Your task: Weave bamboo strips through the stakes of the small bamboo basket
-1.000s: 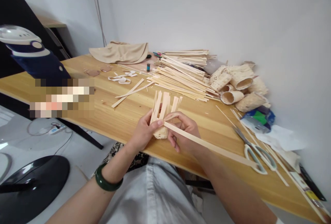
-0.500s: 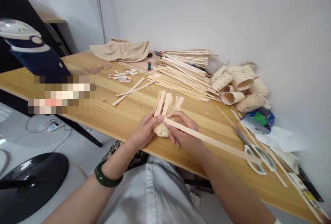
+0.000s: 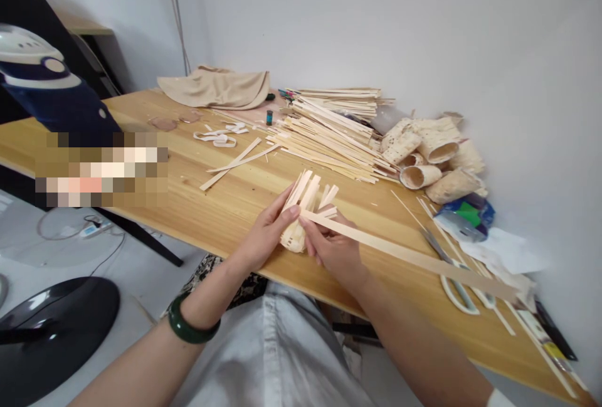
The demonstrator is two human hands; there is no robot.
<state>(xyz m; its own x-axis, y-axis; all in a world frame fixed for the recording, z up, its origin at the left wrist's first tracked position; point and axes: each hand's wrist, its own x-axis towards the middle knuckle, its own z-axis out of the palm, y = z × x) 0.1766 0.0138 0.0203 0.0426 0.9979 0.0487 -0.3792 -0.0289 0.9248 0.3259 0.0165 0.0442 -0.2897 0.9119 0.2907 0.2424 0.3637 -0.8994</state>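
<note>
Tilted further rightward now, the half-woven basket [image 3: 303,216] sits above the counter [image 3: 226,206] edge, pinched by both hands [image 3: 268,231]; the right hand [image 3: 332,247] should keep the long strip [image 3: 409,256] taut and flat against the basket.

A pixelated patch [image 3: 101,169] hides part of the table's [image 3: 226,206] left end.

Bare table [image 3: 226,206] left; strip pile [image 3: 329,134] behind; scissors [image 3: 458,285] right

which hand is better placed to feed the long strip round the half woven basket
Right, probably: the right hand already pinches the long strip where it meets the basket, while the left hand steadies the uprights.
</note>
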